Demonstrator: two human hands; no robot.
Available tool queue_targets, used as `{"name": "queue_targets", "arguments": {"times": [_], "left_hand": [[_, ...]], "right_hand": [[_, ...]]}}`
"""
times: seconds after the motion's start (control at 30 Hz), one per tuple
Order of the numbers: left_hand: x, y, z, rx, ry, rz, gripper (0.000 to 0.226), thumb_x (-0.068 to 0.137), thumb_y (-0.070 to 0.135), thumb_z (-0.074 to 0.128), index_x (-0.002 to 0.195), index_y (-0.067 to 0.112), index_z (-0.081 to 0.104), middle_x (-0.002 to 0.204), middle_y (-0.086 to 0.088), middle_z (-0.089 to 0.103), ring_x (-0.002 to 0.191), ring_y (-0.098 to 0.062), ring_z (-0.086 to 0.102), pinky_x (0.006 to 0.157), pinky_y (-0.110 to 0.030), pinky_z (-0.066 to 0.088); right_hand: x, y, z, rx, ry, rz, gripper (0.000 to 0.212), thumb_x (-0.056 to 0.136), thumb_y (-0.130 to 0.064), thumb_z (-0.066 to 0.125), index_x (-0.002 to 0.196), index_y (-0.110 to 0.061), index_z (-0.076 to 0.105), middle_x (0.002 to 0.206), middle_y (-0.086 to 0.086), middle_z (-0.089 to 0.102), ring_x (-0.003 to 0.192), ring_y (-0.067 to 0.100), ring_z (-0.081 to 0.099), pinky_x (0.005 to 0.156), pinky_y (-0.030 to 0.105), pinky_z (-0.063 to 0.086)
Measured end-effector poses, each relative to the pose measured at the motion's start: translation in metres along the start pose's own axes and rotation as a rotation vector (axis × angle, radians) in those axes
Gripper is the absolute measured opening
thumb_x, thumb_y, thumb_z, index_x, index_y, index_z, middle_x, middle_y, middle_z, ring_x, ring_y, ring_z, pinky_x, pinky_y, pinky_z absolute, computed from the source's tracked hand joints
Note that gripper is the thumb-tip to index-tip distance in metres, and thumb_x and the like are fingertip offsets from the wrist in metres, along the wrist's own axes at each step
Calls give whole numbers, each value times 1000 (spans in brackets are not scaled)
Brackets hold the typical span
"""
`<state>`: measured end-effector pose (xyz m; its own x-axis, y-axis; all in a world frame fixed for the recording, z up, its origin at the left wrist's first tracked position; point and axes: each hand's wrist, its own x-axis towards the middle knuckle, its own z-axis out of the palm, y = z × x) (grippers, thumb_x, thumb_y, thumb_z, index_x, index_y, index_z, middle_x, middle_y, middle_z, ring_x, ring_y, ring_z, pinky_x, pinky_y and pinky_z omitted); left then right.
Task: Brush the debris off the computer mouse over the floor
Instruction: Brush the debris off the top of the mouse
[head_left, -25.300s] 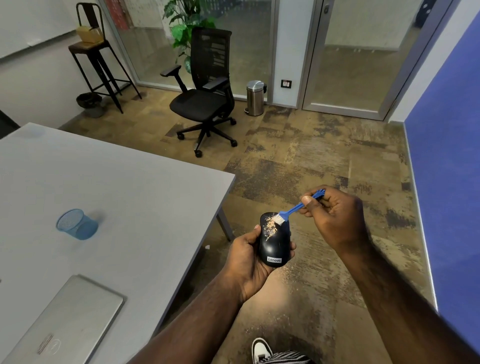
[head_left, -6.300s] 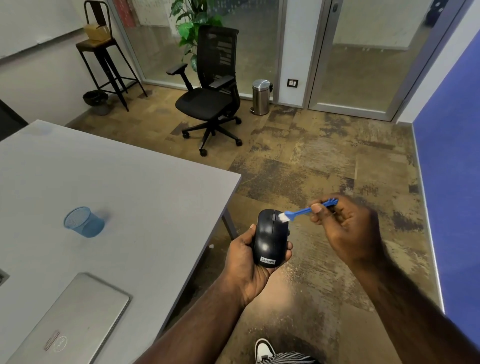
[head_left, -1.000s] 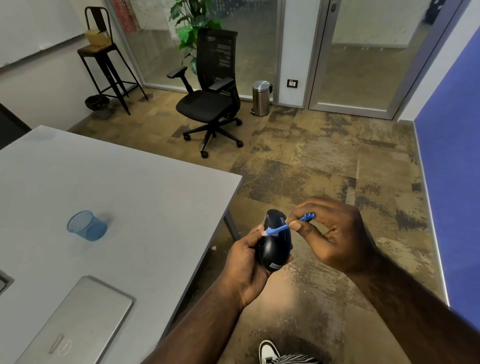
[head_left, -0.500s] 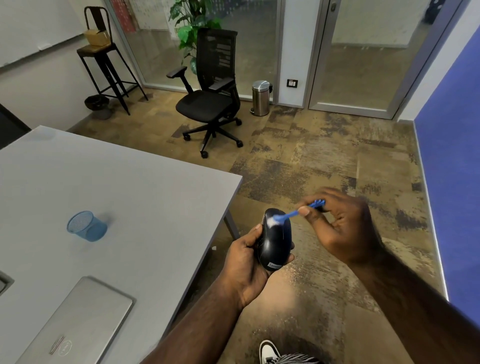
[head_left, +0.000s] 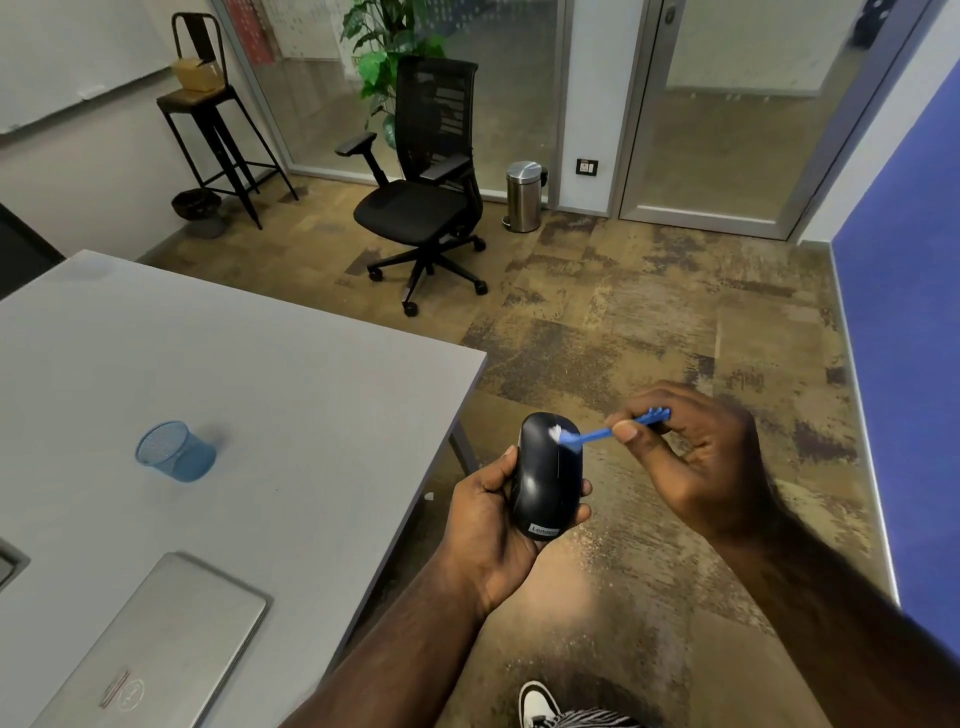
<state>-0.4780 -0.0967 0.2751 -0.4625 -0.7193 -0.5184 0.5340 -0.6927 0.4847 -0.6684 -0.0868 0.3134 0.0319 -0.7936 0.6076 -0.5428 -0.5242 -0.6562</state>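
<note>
Just below and right of the frame's centre, the left hand (head_left: 493, 525) cradles a black computer mouse (head_left: 546, 475) from beneath, thumb along its left side and fingertips curled round its right edge, with the mouse tilted so its labelled end points toward the bottom of the frame. It is held out past the edge of the grey table (head_left: 311, 395), over the mottled brown floor (head_left: 649, 322). To the right, the right hand (head_left: 696, 462) pinches the handle of a small blue brush (head_left: 605, 432) between thumb and forefinger, the remaining fingers loosely curled; the brush's white bristles touch the upper part of the mouse's top surface. Pale specks of debris (head_left: 597, 551) lie scattered on the floor just below the hands. On the table in the left half of the frame lies a blue mesh cup (head_left: 174, 451) on its side, and a closed silver laptop (head_left: 150, 649) sits at the lower left. A black office chair (head_left: 421, 197) stands in the upper middle, with a small steel bin (head_left: 524, 195) to its right.
</note>
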Motion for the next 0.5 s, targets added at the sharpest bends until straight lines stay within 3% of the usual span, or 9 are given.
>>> {"name": "queue_targets", "arguments": {"times": [0.07,0.23,0.4,0.5], "left_hand": [[0,0,-1,2,8,4,47,92,34,46,115,-1,69,110,-27,66,90,-37,66,73,-43,58],[-1,0,-2,-43,-18,-6,49,98,33,39,125,-2,63,115,-26,64,89,-37,65,71,-42,59],[0,0,-4,-19,-19,-5,50,98,34,37,117,-1,68,114,-25,65,89,-36,65,71,-41,58],[0,-1,-6,-27,-23,-8,50,98,33,38,118,-1,67,115,-26,64,87,-37,65,70,-41,58]], "right_hand": [[-1,-2,-1,35,-26,-18,15,87,-16,62,85,-7,73,79,-1,69,74,11,65,63,25,52],[5,6,3,-88,115,74,12,89,-13,64,92,-8,74,83,-3,69,75,7,66,65,22,53],[1,2,3,35,-1,3,8,88,-10,65,88,-8,73,83,-5,69,78,6,65,68,19,50],[6,3,4,-15,51,36,9,89,-13,64,90,-11,73,84,-9,67,79,4,65,67,19,50]]}}
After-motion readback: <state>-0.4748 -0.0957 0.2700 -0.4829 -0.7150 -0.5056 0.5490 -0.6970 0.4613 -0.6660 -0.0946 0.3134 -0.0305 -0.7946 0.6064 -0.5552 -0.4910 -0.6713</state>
